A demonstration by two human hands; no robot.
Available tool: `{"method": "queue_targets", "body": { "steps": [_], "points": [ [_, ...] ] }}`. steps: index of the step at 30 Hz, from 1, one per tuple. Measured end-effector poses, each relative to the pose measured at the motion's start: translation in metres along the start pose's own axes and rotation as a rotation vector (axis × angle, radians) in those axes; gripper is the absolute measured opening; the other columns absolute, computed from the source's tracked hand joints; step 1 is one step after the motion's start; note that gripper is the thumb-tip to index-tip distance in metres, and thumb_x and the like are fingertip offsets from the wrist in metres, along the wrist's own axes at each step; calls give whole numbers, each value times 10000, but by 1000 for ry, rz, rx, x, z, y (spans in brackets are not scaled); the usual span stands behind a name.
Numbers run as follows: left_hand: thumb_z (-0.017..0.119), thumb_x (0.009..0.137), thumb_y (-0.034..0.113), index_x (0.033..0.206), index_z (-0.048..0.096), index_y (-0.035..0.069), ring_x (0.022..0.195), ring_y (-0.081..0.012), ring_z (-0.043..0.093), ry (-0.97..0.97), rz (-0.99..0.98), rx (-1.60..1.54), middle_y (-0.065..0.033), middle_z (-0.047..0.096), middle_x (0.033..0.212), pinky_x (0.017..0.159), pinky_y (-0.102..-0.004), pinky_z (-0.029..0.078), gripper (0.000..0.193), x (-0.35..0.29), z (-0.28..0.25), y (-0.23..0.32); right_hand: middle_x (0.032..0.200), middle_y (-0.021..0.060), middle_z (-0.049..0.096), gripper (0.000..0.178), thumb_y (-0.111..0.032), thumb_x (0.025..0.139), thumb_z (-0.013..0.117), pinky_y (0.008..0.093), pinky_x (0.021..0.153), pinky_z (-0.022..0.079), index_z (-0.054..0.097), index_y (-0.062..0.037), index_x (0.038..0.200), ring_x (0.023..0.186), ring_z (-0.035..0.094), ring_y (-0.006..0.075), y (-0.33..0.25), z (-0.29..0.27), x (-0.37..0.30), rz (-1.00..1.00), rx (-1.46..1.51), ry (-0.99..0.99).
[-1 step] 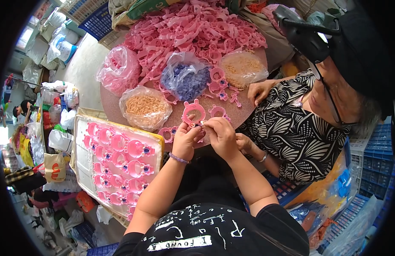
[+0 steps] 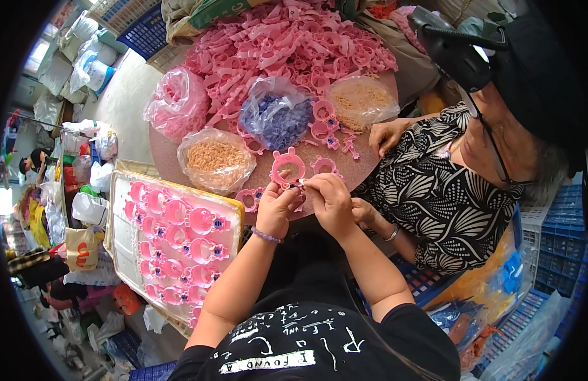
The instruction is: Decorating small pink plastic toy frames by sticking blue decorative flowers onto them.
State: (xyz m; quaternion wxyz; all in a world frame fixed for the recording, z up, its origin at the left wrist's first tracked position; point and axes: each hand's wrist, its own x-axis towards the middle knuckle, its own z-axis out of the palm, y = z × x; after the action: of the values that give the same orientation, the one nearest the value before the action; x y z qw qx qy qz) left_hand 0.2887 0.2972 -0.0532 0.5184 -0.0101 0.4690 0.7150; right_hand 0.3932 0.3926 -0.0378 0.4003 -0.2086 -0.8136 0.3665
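Over the table's near edge, my left hand (image 2: 274, 211) grips a pink plastic ring-shaped piece with two small ears (image 2: 277, 164) by its lower side. My right hand (image 2: 331, 200) is closed in a pinch at the lower right of that piece. A tiny pale bit shows at its fingertips, too small to name. Similar pink pieces lie close to both hands: one with dark blue parts (image 2: 248, 200) left of my left hand, another (image 2: 325, 166) just beyond my right hand. My fingers partly cover the lower end of the held piece.
A large heap of pink pieces (image 2: 287, 44) covers the table's far side. Bags of blue parts (image 2: 278, 117), orange parts (image 2: 214, 159) and yellowish parts (image 2: 357, 101) stand before it. A white tray (image 2: 130, 244) holds rows of pink pieces. A co-worker (image 2: 433, 184) sits at right.
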Motion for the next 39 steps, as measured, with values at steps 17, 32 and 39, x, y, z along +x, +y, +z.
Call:
{"method": "queue_targets", "body": {
  "steps": [17,32,39],
  "points": [
    [588,808,16,1270,383,53,802,-111,604,5,35,63,-41,587,997,696,-232,508,507,-6,7,-1,783,72,582,116,-14,707,669,325,639,449,635,-49,812,724,558,235,2,2,-5,84,-27,36],
    [579,811,0,1269,386,45,809,-121,604,11,31,5,-54,590,990,704,-241,517,499,-6,8,-3,793,85,595,82,-28,737,632,344,677,452,604,-38,813,753,564,262,-2,-1,-6,136,55,-15],
    [555,808,-5,1226,426,41,776,-99,596,31,98,119,-33,591,957,666,-227,509,440,-7,12,-3,882,85,571,147,29,721,609,352,689,466,580,-44,845,800,568,275,1,-1,-4,38,-51,-52]
  ]
}}
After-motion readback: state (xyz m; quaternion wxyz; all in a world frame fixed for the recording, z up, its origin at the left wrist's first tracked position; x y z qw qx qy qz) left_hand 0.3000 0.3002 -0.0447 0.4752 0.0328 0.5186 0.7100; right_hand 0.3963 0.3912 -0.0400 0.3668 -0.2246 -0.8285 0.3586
